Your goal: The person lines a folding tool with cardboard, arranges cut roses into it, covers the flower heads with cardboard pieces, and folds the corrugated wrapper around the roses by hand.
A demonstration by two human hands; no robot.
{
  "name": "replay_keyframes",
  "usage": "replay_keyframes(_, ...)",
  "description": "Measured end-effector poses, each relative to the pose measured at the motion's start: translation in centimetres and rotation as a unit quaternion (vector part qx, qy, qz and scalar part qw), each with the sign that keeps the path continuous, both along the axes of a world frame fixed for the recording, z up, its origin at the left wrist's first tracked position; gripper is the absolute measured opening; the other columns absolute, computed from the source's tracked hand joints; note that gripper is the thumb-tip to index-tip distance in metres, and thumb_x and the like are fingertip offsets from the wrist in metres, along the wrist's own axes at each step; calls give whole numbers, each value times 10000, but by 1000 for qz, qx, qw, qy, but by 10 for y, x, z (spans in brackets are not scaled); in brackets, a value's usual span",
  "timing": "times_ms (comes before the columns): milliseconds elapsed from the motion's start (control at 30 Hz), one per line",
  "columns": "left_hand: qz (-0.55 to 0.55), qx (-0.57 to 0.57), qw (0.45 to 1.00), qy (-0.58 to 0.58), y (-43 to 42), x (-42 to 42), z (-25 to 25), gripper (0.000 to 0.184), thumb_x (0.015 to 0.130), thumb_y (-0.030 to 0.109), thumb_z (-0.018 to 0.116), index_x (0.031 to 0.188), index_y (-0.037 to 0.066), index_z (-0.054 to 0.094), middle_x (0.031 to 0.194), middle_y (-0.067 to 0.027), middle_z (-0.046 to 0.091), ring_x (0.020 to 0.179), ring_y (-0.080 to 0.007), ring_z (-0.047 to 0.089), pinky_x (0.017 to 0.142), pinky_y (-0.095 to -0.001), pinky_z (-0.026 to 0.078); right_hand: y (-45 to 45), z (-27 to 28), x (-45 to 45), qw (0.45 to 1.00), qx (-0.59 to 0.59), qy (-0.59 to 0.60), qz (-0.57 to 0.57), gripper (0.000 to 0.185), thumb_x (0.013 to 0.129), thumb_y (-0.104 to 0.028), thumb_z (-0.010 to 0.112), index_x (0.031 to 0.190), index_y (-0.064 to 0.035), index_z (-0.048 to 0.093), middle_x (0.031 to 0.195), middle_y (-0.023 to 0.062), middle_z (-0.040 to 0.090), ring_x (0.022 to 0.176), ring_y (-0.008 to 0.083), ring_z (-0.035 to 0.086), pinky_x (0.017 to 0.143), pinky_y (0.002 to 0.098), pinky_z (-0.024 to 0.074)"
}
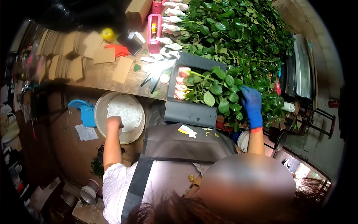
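My bare left hand (114, 121) reaches into a round pale bucket (141, 128), against crumpled white pieces (125, 110); its fingers are hidden. My right hand (252, 102), in a blue glove with a red cuff, is closed around leafy rose stems, partly covered by foliage. Several pink-and-cream roses (180, 89) lie with their heads in a row at the left on a dark corrugated sheet (192, 114). Their green leaves (223, 99) stretch right to the glove. Scissors (152, 79) with dark handles rest beside the sheet, partly washed out by glare.
A large heap of leafy stems (238, 33) fills the back right, with white-netted heads (172, 19) at its left edge. On the wooden table (149, 87) are a pink tape dispenser (154, 33), a phone (129, 44) and cardboard pieces (123, 70). A blue plastic item (87, 114) is beside the bucket.
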State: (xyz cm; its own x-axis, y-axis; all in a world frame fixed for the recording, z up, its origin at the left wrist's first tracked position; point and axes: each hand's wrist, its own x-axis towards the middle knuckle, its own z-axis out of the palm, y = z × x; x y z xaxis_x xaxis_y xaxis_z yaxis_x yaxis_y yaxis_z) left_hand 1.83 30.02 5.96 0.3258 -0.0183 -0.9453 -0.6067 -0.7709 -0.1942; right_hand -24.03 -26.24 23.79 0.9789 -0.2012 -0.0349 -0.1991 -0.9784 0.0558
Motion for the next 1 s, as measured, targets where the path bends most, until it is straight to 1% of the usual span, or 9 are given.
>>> replay_keyframes(133, 240, -373, 891, -100, -55, -16, 22, 509, 902, 399, 659, 1280, 64, 596, 1197, -187, 666, 1104, -355, 632, 933, -445, 495, -16, -57, 13, 984, -60, 149, -79, 496, 754, -168, 757, 1232, -159, 622, 1210, 87, 650, 1092, 285, 618, 1027, 435, 429)
replay_keyframes(267, 230, -634, 727, -130, -122, -21, 95, 489, 846, 323, 755, 1227, 52, 612, 1182, -171, 624, 1114, -343, 584, 951, -403, 464, 26, 23, 32, 979, -108, 139, -104, 536, 782, -278, 759, 1275, -153, 592, 1258, 123, 621, 1118, 316, 603, 1052, 445, 409)
replay_keyframes(367, 201, -738, 641, -65, -163, -26, 135, 587, 777, 322, 818, 1257, 67, 599, 1231, -162, 592, 1191, -357, 527, 991, -434, 431, 64, 54, 49, 999, 47, -16, 12, 589, 784, -357, 765, 1298, -145, 572, 1297, 118, 597, 1154, 321, 583, 1026, 436, 424)
replay_keyframes(433, 110, -750, 651, -37, -185, -30, 151, 696, 713, 333, 861, 1296, 83, 573, 1243, -150, 575, 1200, -372, 503, 1010, -455, 411, 100, 58, 62, 971, 213, -15, 108, 640, 774, -414, 771, 1305, -127, 560, 1327, 120, 580, 1166, 327, 570, 994, 435, 440)
replay_keyframes(567, -116, -702, 695, -103, -202, -42, 110, 547, 639, 279, 859, 1090, 77, 623, 987, -103, 596, 1071, -317, 546, 934, -455, 417, 145, 7, 71, 970, 113, 190, 104, 584, 770, -419, 768, 1253, -146, 585, 1131, 90, 620, 1030, 283, 598, 894, 419, 460)
replay_keyframes(767, -121, -711, 674, -159, -201, -48, 91, 380, 703, 213, 815, 1015, 83, 639, 948, -105, 590, 961, -321, 570, 888, -434, 429, 150, -33, 58, 981, 121, 130, 75, 403, 809, -354, 731, 1137, -144, 627, 1026, 95, 645, 944, 283, 635, 817, 427, 480)
replay_keyframes(867, -30, -772, 632, -61, -202, -37, 116, 280, 813, 189, 754, 1037, 59, 647, 974, -114, 598, 931, -292, 586, 890, -393, 442, 135, -15, 64, 940, 326, 3, 98, 404, 832, -378, 709, 1133, -115, 653, 1013, 88, 684, 922, 292, 658, 791, 458, 502)
replay_keyframes(967, 267, -723, 634, 60, -193, -23, 82, 203, 928, 167, 644, 1078, 31, 646, 1013, -120, 610, 963, -251, 590, 895, -348, 450, 139, 7, 86, 955, 293, 20, 52, 362, 839, -407, 691, 1067, -126, 671, 926, 84, 692, 868, 303, 666, 756, 453, 511)
replay_keyframes(1000, 246, -753, 610, -18, -194, -15, 68, 195, 980, 137, 554, 1096, 6, 639, 1030, -114, 617, 989, -210, 590, 892, -309, 455, 139, 2, 94, 962, 261, 57, 58, 301, 865, -399, 658, 1022, -143, 672, 877, 81, 697, 844, 309, 675, 737, 450, 514)
